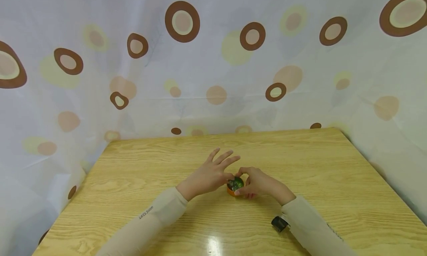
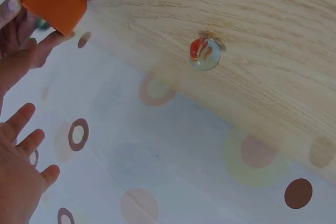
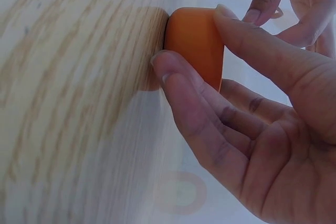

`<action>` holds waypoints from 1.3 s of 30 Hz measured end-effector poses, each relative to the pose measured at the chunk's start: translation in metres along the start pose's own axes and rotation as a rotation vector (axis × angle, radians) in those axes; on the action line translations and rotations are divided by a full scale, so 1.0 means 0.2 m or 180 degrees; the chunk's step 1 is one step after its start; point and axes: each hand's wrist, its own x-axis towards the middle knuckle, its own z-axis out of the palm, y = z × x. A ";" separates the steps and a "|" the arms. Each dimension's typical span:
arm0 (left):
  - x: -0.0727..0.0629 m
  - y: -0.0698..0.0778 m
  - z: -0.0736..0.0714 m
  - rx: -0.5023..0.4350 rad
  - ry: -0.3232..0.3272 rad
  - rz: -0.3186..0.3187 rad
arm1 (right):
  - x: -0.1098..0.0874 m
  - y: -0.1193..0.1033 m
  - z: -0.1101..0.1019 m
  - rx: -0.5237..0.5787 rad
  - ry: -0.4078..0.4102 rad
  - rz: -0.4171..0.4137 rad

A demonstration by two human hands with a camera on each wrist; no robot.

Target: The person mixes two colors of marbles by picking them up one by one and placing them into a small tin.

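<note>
A small orange cup (image 1: 231, 192) stands on the table, with shiny green and dark contents (image 1: 237, 183) inside. My right hand (image 1: 261, 183) grips it from the right, with finger and thumb at the rim; the right wrist view shows other fingers under the orange side (image 3: 191, 40). From the left, my left hand (image 1: 208, 176) brings its thumb and forefinger to the cup's mouth, its other fingers spread. Between them I cannot tell what is held. A green glassy bit (image 2: 42, 23) shows by the cup's mouth. A clear marble (image 2: 205, 54) with red-orange swirls lies on the table.
The wooden table (image 1: 160, 152) runs back to a white sheet (image 1: 213, 70) with brown and pastel circles, which also hangs at both sides. A black device (image 1: 279, 224) is strapped at my right wrist, close over the tabletop.
</note>
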 end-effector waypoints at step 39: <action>-0.18 -0.18 0.02 -0.0428 -0.0854 -0.0591 | 0.01 0.01 0.00 -0.0070 0.0012 0.0071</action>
